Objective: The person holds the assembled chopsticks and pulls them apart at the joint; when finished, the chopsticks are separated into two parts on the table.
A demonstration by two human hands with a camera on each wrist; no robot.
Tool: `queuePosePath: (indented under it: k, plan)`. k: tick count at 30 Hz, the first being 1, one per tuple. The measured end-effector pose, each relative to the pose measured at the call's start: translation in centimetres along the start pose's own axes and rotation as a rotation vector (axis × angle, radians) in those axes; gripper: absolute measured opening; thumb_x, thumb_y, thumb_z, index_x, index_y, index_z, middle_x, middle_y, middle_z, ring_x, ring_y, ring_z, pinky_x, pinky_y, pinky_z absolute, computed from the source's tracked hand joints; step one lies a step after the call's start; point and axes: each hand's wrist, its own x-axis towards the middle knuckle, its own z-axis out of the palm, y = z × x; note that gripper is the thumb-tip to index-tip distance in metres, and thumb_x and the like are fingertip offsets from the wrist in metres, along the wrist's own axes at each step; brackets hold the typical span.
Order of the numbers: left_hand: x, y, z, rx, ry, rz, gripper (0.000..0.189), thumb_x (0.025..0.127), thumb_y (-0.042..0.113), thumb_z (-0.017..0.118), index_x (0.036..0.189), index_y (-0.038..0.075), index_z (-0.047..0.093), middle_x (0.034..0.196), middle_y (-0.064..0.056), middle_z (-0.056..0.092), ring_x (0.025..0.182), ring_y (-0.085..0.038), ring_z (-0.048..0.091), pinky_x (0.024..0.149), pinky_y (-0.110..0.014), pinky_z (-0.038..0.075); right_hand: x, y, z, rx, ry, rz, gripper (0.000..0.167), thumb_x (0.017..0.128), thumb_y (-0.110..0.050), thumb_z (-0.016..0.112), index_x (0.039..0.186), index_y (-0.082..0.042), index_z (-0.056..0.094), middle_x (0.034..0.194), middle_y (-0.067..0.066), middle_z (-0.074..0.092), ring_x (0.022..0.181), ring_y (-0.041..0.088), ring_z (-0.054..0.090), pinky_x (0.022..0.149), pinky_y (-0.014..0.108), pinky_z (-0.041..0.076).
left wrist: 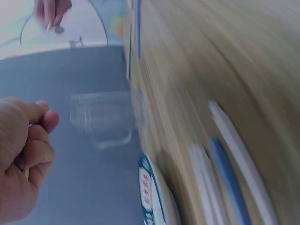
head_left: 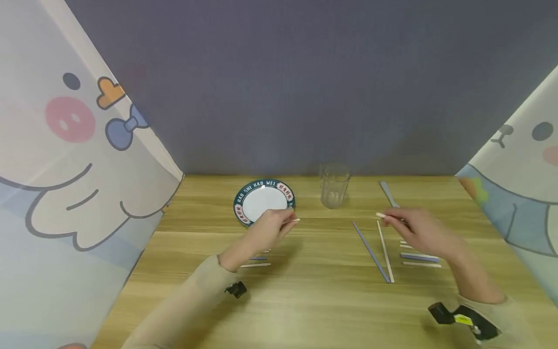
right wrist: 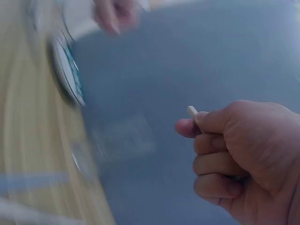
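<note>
My left hand (head_left: pixel 266 232) pinches a short white stick (head_left: pixel 296 220) above the table, close to the plate; only its tip shows. On the other side my right hand (head_left: pixel 425 230) holds a white stick (right wrist: pixel 192 111) between thumb and forefinger, its end poking out. The rest of that stick is hidden in the fingers. Both hands are raised and apart. Below and left of the right hand, a long blue stick (head_left: pixel 370 251) and a long white stick (head_left: pixel 385 252) lie on the wood, their near ends close together.
A green-rimmed white plate (head_left: pixel 261 202) and a clear glass mug (head_left: pixel 334 188) stand at the back. A grey flat-bladed utensil (head_left: pixel 388 193) lies partly behind the right hand. Short white and blue sticks (head_left: pixel 422 264) lie at right; more sticks (left wrist: pixel 243 159) lie under the left forearm.
</note>
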Motion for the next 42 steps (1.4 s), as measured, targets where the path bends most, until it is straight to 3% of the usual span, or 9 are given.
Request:
queuePosePath:
  k: [3,8,11,15,21,25,30,35,42]
  plan:
    - [-1.4,-1.3,-1.1,-0.013,0.006,-0.018,0.009,0.103,0.011,0.070,0.095,0.006,0.071,0.082,-0.002,0.075,0.071,-0.011,0.069,0.068,-0.018,0.059,-2.1,1.4,-1.5,-0.037,0.013,0.045,0.023,0.104,0.000,0.062,0.100,-0.020,0.071,0.077,-0.018,0.055,0.055,-0.009,0.029,0.051,0.019,0.035]
    - [-2.7,-1.5,-1.4,-0.041,-0.005,0.006,0.004,0.100,0.008,0.071,0.097,0.005,0.073,0.088,-0.002,0.072,0.071,-0.008,0.063,0.066,-0.015,0.055,-3.5,2.2,-1.2,-0.015,-0.063,0.032,0.020,0.103,0.000,0.064,0.110,-0.017,0.071,0.078,-0.022,0.055,0.058,-0.011,0.033,0.055,0.018,0.037]
    - [-3.6,-1.5,-1.3,-0.037,-0.027,0.005,0.005,0.098,0.006,0.070,0.100,0.005,0.074,0.091,-0.001,0.066,0.066,-0.005,0.054,0.060,-0.012,0.048,-4.4,2.7,-1.1,-0.005,-0.108,0.064,0.017,0.105,0.000,0.061,0.120,-0.008,0.066,0.080,-0.016,0.060,0.062,-0.012,0.039,0.058,0.019,0.040]
    - [-5.1,-1.9,-1.1,-0.040,-0.054,-0.027,0.010,0.093,0.003,0.070,0.100,0.004,0.077,0.090,0.000,0.059,0.064,-0.006,0.053,0.058,-0.011,0.046,-5.5,3.4,-1.0,-0.032,-0.111,0.097,0.016,0.103,0.002,0.063,0.116,-0.006,0.061,0.093,-0.006,0.069,0.075,-0.011,0.051,0.061,0.022,0.046]
    - [-7.8,-2.2,-1.2,-0.052,-0.218,-0.100,0.016,0.093,0.004,0.075,0.107,0.007,0.082,0.094,0.003,0.065,0.077,-0.001,0.060,0.069,-0.012,0.055,-7.0,4.4,-0.7,-0.048,-0.114,0.090,0.024,0.094,0.007,0.070,0.098,-0.014,0.060,0.082,-0.016,0.052,0.067,-0.010,0.039,0.055,0.019,0.037]
    - [-9.3,-2.1,-0.9,-0.072,-0.351,-0.117,0.016,0.095,0.008,0.076,0.109,0.013,0.083,0.097,0.004,0.069,0.086,0.001,0.060,0.079,-0.016,0.057,-8.2,4.9,-0.2,-0.088,-0.134,0.081,0.030,0.088,0.006,0.077,0.093,-0.020,0.063,0.087,-0.019,0.053,0.077,-0.010,0.042,0.059,0.022,0.041]
    - [-11.0,-1.8,-0.6,-0.116,-0.463,-0.142,0.014,0.098,0.011,0.075,0.107,0.015,0.084,0.099,0.005,0.071,0.090,0.005,0.057,0.083,-0.015,0.056,-8.8,5.4,0.9,-0.070,-0.185,0.044,0.029,0.087,0.002,0.081,0.093,-0.023,0.067,0.089,-0.022,0.059,0.082,-0.012,0.048,0.062,0.023,0.048]
    - [-12.6,-1.4,-1.4,-0.100,-0.455,-0.171,0.013,0.094,0.006,0.078,0.104,0.012,0.085,0.094,0.005,0.071,0.084,0.007,0.056,0.074,-0.012,0.055,-8.9,5.6,1.8,-0.061,-0.195,0.040,0.026,0.087,-0.003,0.083,0.094,-0.025,0.070,0.092,-0.019,0.067,0.084,-0.010,0.057,0.065,0.025,0.055]
    - [-13.4,-0.9,-1.5,-0.091,-0.381,-0.189,0.013,0.090,0.002,0.081,0.101,0.008,0.085,0.088,0.004,0.073,0.077,0.006,0.054,0.065,-0.012,0.051,-10.6,6.3,2.6,-0.142,-0.051,-0.045,0.038,0.072,-0.001,0.092,0.090,-0.027,0.072,0.089,-0.022,0.066,0.081,-0.010,0.057,0.064,0.017,0.053]
